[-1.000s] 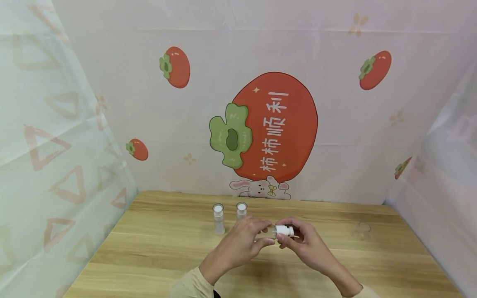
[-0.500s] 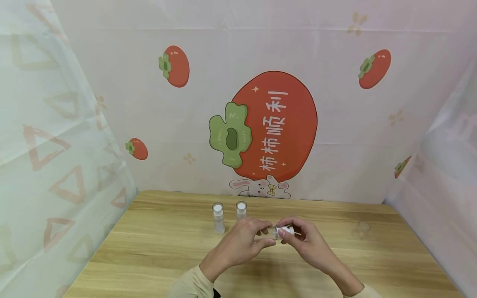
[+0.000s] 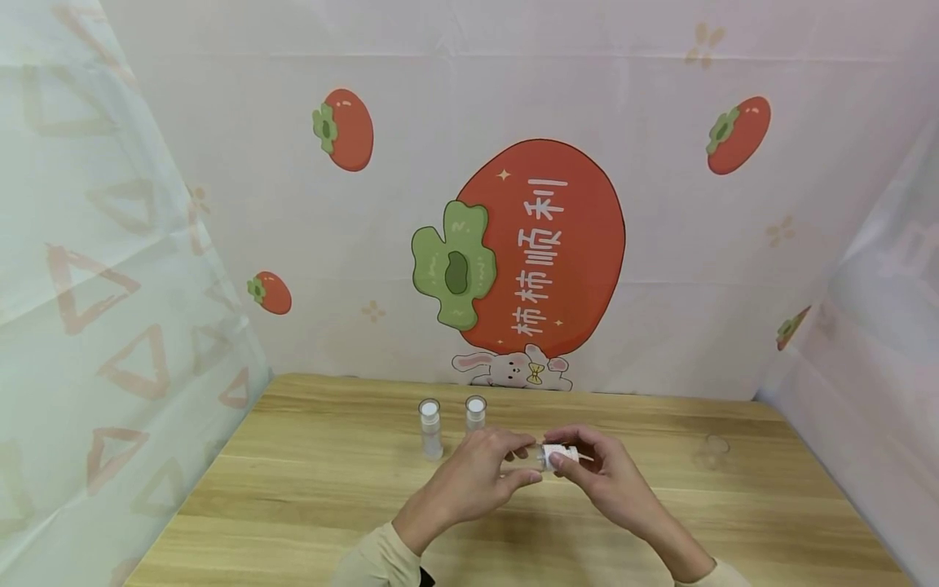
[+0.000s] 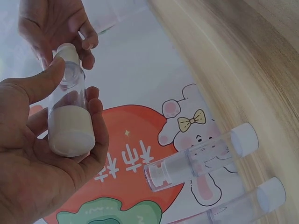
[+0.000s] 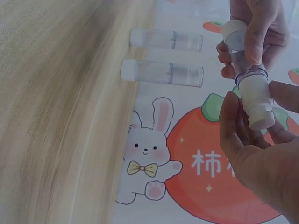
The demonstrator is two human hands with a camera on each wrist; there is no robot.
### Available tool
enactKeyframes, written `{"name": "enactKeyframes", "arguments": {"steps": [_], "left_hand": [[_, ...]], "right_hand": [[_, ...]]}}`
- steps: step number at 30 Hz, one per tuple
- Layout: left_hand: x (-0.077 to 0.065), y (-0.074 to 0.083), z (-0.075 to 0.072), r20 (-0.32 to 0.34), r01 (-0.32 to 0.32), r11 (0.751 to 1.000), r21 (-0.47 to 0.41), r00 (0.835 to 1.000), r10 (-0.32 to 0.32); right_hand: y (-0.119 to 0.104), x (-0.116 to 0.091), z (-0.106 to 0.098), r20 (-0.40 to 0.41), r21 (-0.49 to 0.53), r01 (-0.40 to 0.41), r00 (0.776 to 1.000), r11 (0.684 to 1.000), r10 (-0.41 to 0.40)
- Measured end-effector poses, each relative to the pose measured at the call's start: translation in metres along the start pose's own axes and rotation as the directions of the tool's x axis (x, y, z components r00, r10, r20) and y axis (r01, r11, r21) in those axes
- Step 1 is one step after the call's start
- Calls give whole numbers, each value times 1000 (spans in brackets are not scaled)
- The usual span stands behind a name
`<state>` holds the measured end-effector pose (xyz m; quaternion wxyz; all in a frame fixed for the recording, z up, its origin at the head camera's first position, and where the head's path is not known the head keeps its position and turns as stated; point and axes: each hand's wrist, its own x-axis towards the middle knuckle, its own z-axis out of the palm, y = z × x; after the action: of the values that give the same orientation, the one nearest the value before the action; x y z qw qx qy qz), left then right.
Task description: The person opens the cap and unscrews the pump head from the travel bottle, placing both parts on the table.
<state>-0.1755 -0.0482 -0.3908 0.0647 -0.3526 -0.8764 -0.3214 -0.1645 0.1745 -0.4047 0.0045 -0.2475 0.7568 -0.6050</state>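
Observation:
A clear pump bottle with a white base (image 4: 72,133) lies between my two hands. My left hand (image 3: 480,473) grips its transparent body, thumb on one side and fingers curled round the other. At the bottle's other end is a white pump head (image 5: 256,100), its small nozzle cap pointing away from the left hand. My right hand (image 3: 605,481) pinches this pump head between thumb and fingers. In the head view the bottle is held sideways above the wooden table (image 3: 308,505), its clear body partly hidden by the left fingers.
Two similar clear bottles stand upright behind the left hand: one bottle (image 3: 430,436) further left, the other bottle (image 3: 475,414) partly hidden by that hand. A transparent cap (image 3: 715,451) sits at the table's right. A printed cloth (image 3: 396,244) rises behind the table.
My right fingers have shifted round the pump head, and its visible white side has turned slightly. The left hand has stayed almost still.

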Motion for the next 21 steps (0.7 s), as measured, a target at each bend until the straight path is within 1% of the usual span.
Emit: {"name": "enactKeyframes", "arguments": {"steps": [3,5,7,9,12,15,18,21], "left_hand": [[0,0,0,-24,-15,999,29,1000,16],[0,0,-1,-40,-25,998,49,999,27],[0,0,-1,-55,-34,997,73,998,38],[0,1,-1,-71,-43,994,102,996,50],[-1,2,-2,-101,-68,985,160,991,85],[-1,3,-2,-124,-87,976,199,986,113],[-1,2,-1,-129,-91,975,203,985,119],[-1,1,0,-121,-82,980,179,987,105]], "right_hand": [[-2,-1,0,12,34,-40,999,999,40],[-2,-1,-1,29,58,-47,999,997,45],[0,-2,-2,47,77,-43,998,996,40],[2,-2,-3,66,91,-22,998,996,16],[4,-2,-5,90,110,6,996,994,-16],[5,-2,-5,105,130,14,994,991,-28],[4,-2,-6,105,144,-11,994,989,-4],[3,-3,-6,95,140,-31,995,990,18]]}}
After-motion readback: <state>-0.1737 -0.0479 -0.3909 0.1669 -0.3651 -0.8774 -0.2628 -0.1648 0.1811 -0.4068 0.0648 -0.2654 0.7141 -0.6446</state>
